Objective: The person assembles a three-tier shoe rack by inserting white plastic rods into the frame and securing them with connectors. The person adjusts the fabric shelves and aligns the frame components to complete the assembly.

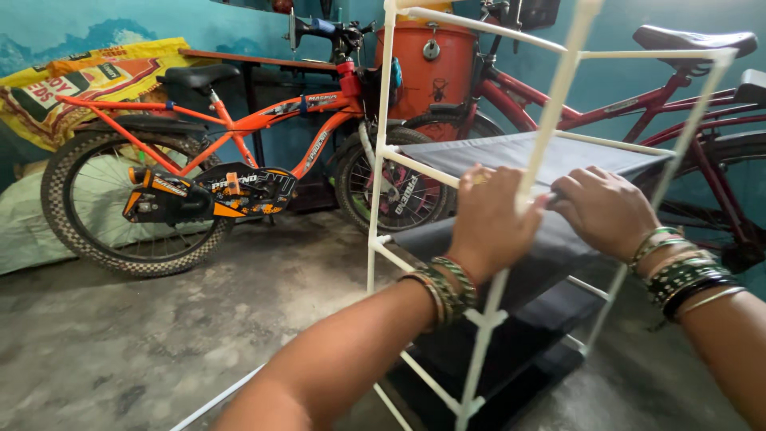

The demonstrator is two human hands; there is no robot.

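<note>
My left hand (488, 219) and right hand (602, 209) pinch the soft dark fabric shelf (519, 156) at its front rail, on a light, wobbly-looking white rack frame (381, 152).

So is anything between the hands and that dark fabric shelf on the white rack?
Only the rack's own white front pole, which runs between the left hand and right hand. Both hands already rest on the dark fabric shelf; nothing else intervenes.

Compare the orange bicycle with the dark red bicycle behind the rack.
The orange bicycle is smaller, with knobby tyres and a black chain cover; the dark red bicycle is larger and slimmer-framed. The orange one shows whole; the red one is partly hidden by the white rack. Both stand upright against the teal wall.
</note>
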